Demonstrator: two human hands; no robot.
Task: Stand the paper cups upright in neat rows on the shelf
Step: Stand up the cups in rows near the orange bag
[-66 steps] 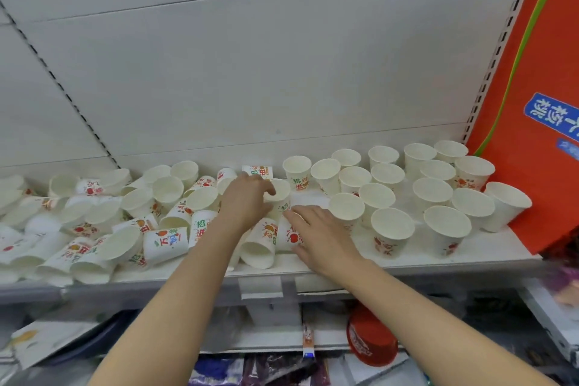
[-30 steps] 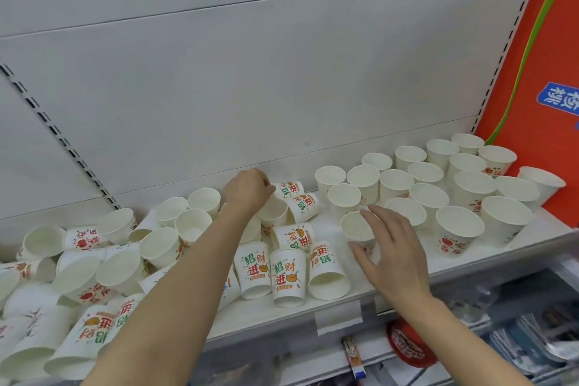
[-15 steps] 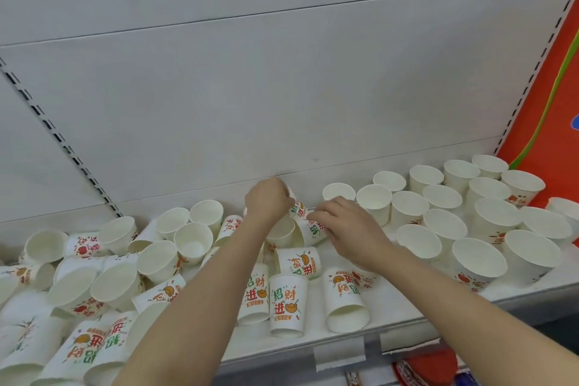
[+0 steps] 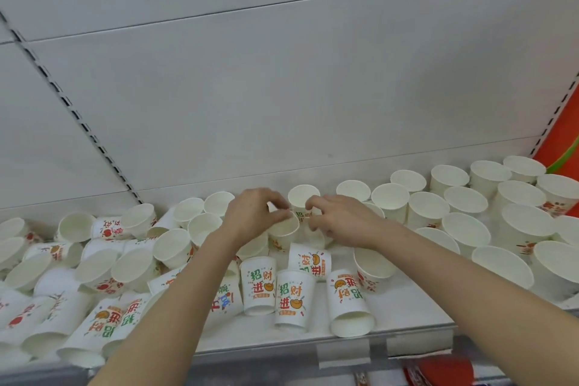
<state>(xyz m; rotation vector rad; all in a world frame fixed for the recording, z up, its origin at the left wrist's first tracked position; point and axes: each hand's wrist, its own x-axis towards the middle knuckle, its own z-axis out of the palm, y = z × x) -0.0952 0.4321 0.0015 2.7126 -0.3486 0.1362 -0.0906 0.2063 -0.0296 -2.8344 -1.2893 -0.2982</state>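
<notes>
On the left part of the shelf (image 4: 407, 330), a loose heap of toppled cups (image 4: 94, 263) lies on its sides, rims facing many ways, several resting against one another. Further right, at mid-shelf near the back panel (image 4: 282, 88), the left hand (image 4: 250, 219) has its fingers curled, thumb and forefinger pinching the rim of a tilted cup (image 4: 286, 227). Just beside it, the right hand (image 4: 341, 222) curls its fingers around a printed cup (image 4: 302, 207) standing at the back; the exact contact is partly hidden. In front of the hands, four printed cups (image 4: 294, 298) lie or stand inverted near the shelf's front edge. To the right, the upright cups (image 4: 463, 216) stand in rough rows, mouths up. Likely hazards: both forearms cross above the front cups, so a lowered wrist could sweep one off the edge; a pinched rim may crease the thin paper; and a cup set down against the crowded rows could tip its neighbours in sequence.
</notes>
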